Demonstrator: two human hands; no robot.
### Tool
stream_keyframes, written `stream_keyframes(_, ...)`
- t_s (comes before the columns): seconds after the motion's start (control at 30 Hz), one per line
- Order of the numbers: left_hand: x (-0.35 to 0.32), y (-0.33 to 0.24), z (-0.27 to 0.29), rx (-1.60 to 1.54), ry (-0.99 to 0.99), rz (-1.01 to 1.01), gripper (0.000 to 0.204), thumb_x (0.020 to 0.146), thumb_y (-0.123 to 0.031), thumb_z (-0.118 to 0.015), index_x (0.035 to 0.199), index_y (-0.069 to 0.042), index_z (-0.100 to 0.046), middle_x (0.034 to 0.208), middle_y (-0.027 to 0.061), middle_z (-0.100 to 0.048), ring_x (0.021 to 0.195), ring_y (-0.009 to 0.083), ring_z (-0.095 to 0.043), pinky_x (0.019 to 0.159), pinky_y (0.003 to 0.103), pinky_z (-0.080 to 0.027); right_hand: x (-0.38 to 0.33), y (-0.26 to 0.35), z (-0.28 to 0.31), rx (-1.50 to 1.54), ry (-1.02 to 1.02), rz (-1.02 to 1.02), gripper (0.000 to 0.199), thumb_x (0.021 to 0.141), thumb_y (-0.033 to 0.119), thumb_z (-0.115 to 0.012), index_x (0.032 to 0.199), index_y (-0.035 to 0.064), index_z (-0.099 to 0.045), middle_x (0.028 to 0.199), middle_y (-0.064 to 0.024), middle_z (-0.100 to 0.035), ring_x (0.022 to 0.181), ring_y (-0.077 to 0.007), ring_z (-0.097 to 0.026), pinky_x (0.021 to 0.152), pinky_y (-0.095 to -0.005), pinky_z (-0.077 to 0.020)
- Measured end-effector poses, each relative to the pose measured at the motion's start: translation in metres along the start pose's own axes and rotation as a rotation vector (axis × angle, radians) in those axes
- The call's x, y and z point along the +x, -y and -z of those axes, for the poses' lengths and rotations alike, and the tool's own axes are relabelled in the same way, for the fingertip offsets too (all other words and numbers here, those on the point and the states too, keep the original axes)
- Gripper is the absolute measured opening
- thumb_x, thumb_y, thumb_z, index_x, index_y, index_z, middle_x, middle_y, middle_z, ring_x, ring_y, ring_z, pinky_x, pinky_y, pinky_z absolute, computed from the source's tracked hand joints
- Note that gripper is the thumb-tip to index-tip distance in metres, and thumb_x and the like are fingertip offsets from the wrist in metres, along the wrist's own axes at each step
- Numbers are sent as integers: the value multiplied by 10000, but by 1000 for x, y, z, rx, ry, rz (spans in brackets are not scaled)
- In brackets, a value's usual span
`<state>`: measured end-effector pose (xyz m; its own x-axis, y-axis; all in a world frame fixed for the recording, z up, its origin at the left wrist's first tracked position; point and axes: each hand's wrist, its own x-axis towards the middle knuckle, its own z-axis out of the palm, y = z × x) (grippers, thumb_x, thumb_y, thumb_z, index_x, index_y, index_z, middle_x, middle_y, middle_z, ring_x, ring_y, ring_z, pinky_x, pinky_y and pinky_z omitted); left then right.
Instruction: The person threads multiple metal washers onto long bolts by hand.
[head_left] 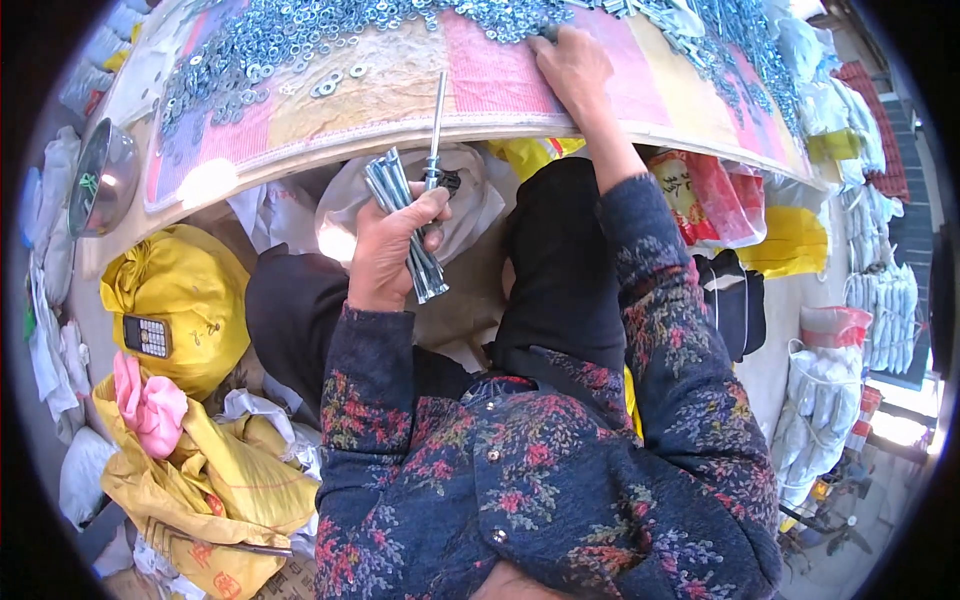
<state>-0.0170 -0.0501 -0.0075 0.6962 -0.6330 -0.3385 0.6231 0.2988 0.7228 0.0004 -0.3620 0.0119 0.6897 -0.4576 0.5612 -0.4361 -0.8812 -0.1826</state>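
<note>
My left hand [385, 250] is closed around a bundle of long silver bolts [388, 182], just in front of the table's near edge. One long bolt [439, 110] stands upright out of the same grip, apart from the bundle, with a sleeve or nut low on its shaft. My right hand [580, 75] reaches over the table to the near edge of a heap of small nuts and washers [510, 18]. Its fingers are bent together at the heap; whatever they pinch is too small to make out.
A striped cloth [490, 85] covers the table, with loose washers [325, 88] at the left and more bolts [690, 30] at the right. A clear bowl [103, 178] sits at the left edge. Below are a white sack [480, 225] and a yellow sack [200, 290] bearing a phone [147, 336].
</note>
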Motion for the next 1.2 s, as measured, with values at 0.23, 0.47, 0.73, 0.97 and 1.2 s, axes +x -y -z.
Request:
stream_keyframes(0.23, 4, 4, -7, 53, 55, -17, 152, 795, -39, -720, 903, 13, -625, 739, 107, -641, 523, 109, -543, 460, 209, -423, -18, 14, 34, 804, 229, -189, 319, 882, 321, -670, 878, 4, -699, 755, -97, -673, 624, -135, -556, 594, -277, -442)
stream_keyframes(0.47, -3, 5, -10, 109, 96, 22, 140, 783, -57, -742, 862, -14, -635, 691, 72, -641, 483, 94, -531, 451, 206, -412, -56, 50, 60, 1287, 503, -247, 190, 924, 193, -652, 923, 7, -693, 734, 7, -623, 592, -28, -469, 505, -177, -343)
stream_keyframes(0.73, -12, -5, 1, 43, 60, -4, 122, 782, -50, -736, 845, -17, -637, 670, 61, -623, 480, 88, -526, 430, 199, -400, -62, 99, 86, 1041, 730, 90, 264, 862, 233, -722, 991, 4, -698, 773, 9, -643, 672, -51, -562, 568, -197, -449)
stream_keyframes(0.97, -29, -10, 9, 180, -56, -214, 111, 802, -44, -712, 878, -6, -640, 687, 54, -628, 508, 79, -534, 438, 199, -403, -93, 138, 50, 2075, 556, -459, 731, 988, 513, -407, 1355, -116, -351, 1313, -278, -491, 1215, -333, -518, 1018, -406, -432)
stream_keyframes(1.2, -41, -10, 11, 374, -41, -360, 98, 823, -34, -688, 911, -1, -660, 686, 28, -634, 510, 73, -530, 466, 209, -407, -118, 181, 83, 2140, 576, -421, 856, 977, 603, -243, 1416, -129, -181, 1444, -329, -289, 1356, -420, -334, 1127, -461, -309)
